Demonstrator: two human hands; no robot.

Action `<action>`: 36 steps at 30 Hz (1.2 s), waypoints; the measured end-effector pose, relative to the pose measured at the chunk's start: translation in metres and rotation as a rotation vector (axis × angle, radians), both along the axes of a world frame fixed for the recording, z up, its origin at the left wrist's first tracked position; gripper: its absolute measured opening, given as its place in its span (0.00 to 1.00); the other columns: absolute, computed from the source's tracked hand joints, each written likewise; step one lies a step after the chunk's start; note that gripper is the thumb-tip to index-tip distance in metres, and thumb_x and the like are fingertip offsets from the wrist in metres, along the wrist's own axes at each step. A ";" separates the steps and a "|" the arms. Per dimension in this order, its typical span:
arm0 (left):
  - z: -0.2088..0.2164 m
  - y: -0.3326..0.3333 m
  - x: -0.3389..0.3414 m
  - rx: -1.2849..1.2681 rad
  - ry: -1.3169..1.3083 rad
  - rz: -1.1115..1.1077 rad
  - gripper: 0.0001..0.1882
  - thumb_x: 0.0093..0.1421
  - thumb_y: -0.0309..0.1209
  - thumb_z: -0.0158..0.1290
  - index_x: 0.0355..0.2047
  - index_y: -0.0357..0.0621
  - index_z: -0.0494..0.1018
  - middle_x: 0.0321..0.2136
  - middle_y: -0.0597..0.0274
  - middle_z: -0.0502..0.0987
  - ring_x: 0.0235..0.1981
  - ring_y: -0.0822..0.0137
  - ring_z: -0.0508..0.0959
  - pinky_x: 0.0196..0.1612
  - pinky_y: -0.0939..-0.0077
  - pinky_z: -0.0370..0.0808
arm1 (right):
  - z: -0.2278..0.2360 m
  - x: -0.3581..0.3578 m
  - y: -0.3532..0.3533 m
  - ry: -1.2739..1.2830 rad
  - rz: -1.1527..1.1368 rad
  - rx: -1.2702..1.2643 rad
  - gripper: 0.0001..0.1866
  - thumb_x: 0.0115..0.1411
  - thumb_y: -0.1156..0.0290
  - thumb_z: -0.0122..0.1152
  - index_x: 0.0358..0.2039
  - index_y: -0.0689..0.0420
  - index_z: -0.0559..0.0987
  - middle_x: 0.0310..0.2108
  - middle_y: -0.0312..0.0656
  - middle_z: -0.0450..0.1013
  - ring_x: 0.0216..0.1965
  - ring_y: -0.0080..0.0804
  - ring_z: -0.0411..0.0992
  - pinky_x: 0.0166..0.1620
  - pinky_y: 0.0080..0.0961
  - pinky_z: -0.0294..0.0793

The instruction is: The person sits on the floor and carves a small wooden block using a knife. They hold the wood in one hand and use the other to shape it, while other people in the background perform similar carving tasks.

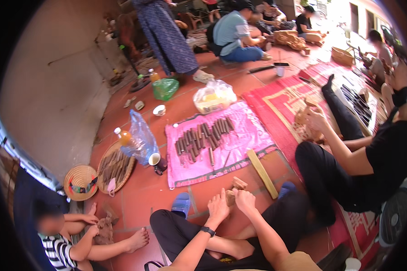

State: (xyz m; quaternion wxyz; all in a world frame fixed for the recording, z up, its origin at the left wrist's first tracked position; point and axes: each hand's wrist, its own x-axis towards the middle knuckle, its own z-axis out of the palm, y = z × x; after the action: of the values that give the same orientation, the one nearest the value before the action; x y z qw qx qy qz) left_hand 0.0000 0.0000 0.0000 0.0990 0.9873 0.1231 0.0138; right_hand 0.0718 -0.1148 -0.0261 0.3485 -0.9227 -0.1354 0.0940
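Note:
Both hands are in front of my crossed legs, closed around a tan-brown, clay-like lump whose top end sticks out above the fingers. My left hand, with a dark band on the wrist, grips it from the left. My right hand presses on it from the right, and the fingers hide most of it. Just beyond lies a pink sheet carrying several dark brown sticks. A flat yellowish wooden strip rests on the tiles to the right of my hands.
At left are a round basket, a woven tray of brown pieces, a blue plastic bag and a mug. A seated child handles a brown lump. On the right, a person in black sits on a red mat.

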 end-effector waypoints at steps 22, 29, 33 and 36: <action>-0.019 -0.004 0.007 0.069 -0.075 0.003 0.48 0.44 0.50 0.66 0.61 0.38 0.62 0.37 0.52 0.77 0.40 0.55 0.78 0.41 0.58 0.74 | 0.011 0.008 -0.011 -0.042 0.099 -0.002 0.27 0.66 0.54 0.47 0.22 0.64 0.81 0.25 0.58 0.76 0.31 0.57 0.77 0.37 0.50 0.74; -0.011 -0.011 0.008 0.011 -0.065 0.007 0.50 0.44 0.51 0.66 0.62 0.39 0.61 0.37 0.52 0.76 0.40 0.55 0.78 0.40 0.57 0.74 | 0.000 0.009 -0.017 -0.024 0.057 -0.008 0.28 0.66 0.53 0.46 0.22 0.64 0.81 0.25 0.59 0.76 0.31 0.57 0.77 0.37 0.52 0.74; -0.009 -0.007 0.006 0.044 -0.063 -0.002 0.50 0.44 0.53 0.66 0.62 0.38 0.61 0.36 0.53 0.76 0.40 0.55 0.78 0.40 0.58 0.74 | 0.021 0.010 -0.012 -0.077 0.057 0.043 0.28 0.66 0.53 0.47 0.22 0.64 0.80 0.24 0.59 0.76 0.30 0.58 0.77 0.36 0.52 0.74; -0.012 -0.006 0.006 0.048 -0.079 -0.008 0.50 0.44 0.54 0.66 0.62 0.39 0.61 0.36 0.53 0.76 0.40 0.56 0.78 0.40 0.58 0.74 | 0.019 0.010 -0.012 -0.095 0.054 0.055 0.28 0.66 0.53 0.47 0.22 0.64 0.80 0.24 0.58 0.76 0.29 0.58 0.77 0.36 0.52 0.74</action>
State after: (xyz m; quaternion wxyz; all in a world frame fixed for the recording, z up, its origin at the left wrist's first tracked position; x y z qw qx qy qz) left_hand 0.0058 -0.0055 -0.0120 0.0802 0.9886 0.1146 0.0551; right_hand 0.0814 -0.1269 -0.0071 0.3642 -0.9122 -0.1791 0.0557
